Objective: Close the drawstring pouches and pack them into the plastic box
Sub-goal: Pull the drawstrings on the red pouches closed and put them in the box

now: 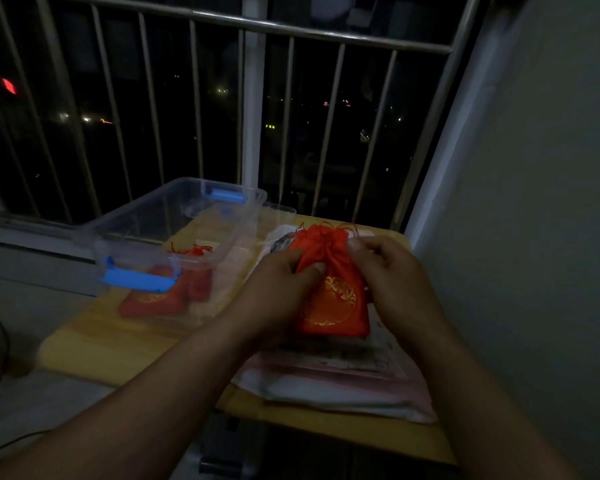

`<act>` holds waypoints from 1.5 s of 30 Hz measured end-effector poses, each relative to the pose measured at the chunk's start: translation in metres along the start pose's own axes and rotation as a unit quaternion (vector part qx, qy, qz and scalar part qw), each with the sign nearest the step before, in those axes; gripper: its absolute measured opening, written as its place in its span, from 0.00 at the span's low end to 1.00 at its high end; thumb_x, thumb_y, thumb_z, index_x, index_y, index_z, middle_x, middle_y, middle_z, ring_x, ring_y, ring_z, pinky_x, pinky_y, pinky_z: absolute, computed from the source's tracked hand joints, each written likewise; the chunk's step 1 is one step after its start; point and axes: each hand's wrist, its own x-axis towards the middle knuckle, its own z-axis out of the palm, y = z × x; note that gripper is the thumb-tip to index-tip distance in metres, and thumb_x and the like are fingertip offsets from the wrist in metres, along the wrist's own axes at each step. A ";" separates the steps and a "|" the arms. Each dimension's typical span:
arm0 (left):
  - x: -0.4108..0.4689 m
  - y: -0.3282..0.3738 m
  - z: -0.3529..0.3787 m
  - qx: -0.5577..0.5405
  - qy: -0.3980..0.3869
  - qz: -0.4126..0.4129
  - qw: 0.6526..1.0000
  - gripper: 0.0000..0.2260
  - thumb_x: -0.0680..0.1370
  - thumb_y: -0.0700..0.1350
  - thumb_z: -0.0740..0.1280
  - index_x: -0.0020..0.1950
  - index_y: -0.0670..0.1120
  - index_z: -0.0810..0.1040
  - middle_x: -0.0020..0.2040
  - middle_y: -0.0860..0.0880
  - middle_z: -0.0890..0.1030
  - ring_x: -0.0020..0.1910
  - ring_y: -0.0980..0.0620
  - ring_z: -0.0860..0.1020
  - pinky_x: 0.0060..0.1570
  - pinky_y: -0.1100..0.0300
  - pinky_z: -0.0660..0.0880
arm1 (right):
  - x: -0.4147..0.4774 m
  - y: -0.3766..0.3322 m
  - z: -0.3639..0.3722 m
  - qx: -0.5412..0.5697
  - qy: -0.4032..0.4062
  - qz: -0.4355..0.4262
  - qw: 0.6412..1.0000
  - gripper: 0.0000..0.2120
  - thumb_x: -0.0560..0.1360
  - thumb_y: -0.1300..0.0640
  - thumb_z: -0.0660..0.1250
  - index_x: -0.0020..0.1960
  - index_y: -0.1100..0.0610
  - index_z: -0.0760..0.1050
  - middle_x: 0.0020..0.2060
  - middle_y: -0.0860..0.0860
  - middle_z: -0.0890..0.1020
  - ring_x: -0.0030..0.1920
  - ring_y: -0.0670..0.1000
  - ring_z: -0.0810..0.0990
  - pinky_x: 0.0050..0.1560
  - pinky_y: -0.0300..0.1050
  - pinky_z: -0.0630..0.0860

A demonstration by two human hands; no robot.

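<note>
Red pouch [333, 299], pinched in left hand [274, 282] and right hand [392, 271] grip, beside plastic box [146, 220] with packed pouches [160, 296]

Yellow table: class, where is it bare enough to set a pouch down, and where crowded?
Bare: yellow wooden table, near-left corner before the clear plastic box, and near edge. Crowded: the right, where left hand and right hand grip the red drawstring pouch over pale papers.

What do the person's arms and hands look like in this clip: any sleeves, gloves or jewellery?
Both are bare. The left hand and right hand wear no gloves, and no rings show in the dim light. The left forearm and right forearm are uncovered down to the frame edge: no sleeve, watch or bracelet is visible.
</note>
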 end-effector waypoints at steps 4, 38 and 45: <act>0.003 -0.001 -0.004 -0.024 0.025 -0.005 0.999 0.10 0.84 0.48 0.65 0.61 0.50 0.83 0.49 0.49 0.87 0.48 0.51 0.87 0.47 0.54 0.82 | 0.000 0.004 0.005 0.033 -0.075 0.063 0.995 0.08 0.82 0.51 0.68 0.55 0.51 0.84 0.49 0.49 0.88 0.50 0.51 0.88 0.55 0.57 0.84; 0.023 -0.001 -0.014 -0.283 0.161 -0.072 0.943 0.11 0.85 0.36 0.56 0.63 0.40 0.75 0.46 0.41 0.81 0.38 0.48 0.79 0.39 0.58 0.81 | 0.097 -0.002 0.041 -0.002 0.054 0.108 0.993 0.19 0.84 0.44 0.61 0.44 0.55 0.80 0.37 0.53 0.82 0.39 0.54 0.79 0.46 0.53 0.74; 0.025 -0.016 -0.017 0.237 0.149 0.085 0.956 0.11 0.81 0.43 0.64 0.61 0.51 0.79 0.58 0.52 0.82 0.54 0.53 0.80 0.53 0.55 0.77 | 0.056 0.042 0.013 -0.044 0.035 0.111 0.992 0.14 0.79 0.51 0.67 0.39 0.55 0.84 0.36 0.52 0.86 0.41 0.56 0.84 0.46 0.53 0.79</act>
